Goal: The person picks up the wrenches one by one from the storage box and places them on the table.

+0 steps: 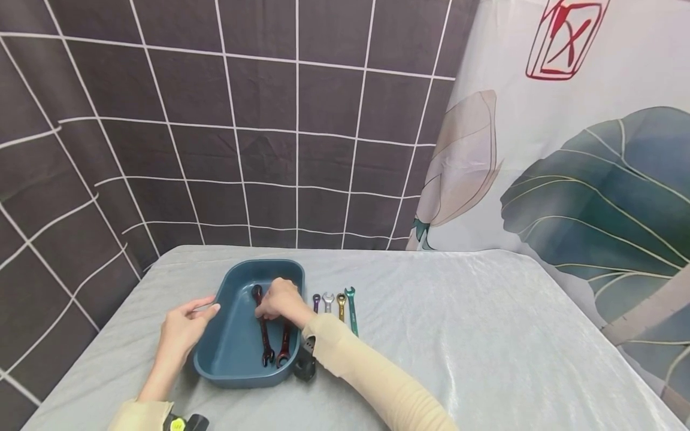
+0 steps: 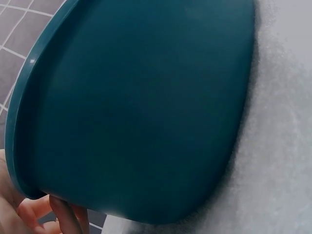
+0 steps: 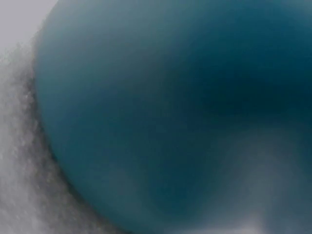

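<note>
A blue rectangular tray (image 1: pixel 232 350) with rounded corners stands on the cloth-covered table. Inside it my right hand (image 1: pixel 281 299) pinches a dark red open-ended wrench (image 1: pixel 265 338) between thumb and fingers. Beside that lies a second dark red wrench (image 1: pixel 284 342), its upper part hidden by my hand. At the tray's left rim is my left hand (image 1: pixel 182 328), thumb and index finger stretched out and apart. The left wrist view shows its fingers (image 2: pixel 68 214) right by the rim. Only the tray's blurred outer wall (image 3: pixel 122 122) shows in the right wrist view, with no hand visible.
Right of the tray, several wrenches lie in a row: a purple one (image 1: pixel 316 299), a silver one (image 1: pixel 328 301), a gold one (image 1: pixel 341 305) and a green one (image 1: pixel 353 311). My right forearm crosses in front of them. A dark gridded curtain (image 1: pixel 269 155) hangs behind the table.
</note>
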`<state>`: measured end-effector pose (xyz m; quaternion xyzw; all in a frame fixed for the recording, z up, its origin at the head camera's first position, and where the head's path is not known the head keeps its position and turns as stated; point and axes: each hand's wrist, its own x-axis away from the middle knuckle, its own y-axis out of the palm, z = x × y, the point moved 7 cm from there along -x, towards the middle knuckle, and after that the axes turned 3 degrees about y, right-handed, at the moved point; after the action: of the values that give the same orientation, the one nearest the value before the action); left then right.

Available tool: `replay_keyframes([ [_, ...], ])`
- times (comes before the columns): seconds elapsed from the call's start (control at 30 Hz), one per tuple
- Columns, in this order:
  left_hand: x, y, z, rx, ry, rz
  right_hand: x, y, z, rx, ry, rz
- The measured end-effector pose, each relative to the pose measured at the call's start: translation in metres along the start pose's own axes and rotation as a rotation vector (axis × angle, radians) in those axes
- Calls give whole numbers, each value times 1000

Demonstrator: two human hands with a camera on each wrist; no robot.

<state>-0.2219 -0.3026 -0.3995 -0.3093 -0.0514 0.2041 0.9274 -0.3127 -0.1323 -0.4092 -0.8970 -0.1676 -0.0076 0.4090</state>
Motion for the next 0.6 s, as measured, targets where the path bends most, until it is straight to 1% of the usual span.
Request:
replay_keyframes([
  [0.2,0,0,0,14,0,-5,0,0,0,3,-11,-3],
  [0.43,0,0,0,19,5,6,-1,1,1,16,-51,2],
  [0.6,0,0,-1,20,5,14,-2,2,1,-11,-52,-5],
])
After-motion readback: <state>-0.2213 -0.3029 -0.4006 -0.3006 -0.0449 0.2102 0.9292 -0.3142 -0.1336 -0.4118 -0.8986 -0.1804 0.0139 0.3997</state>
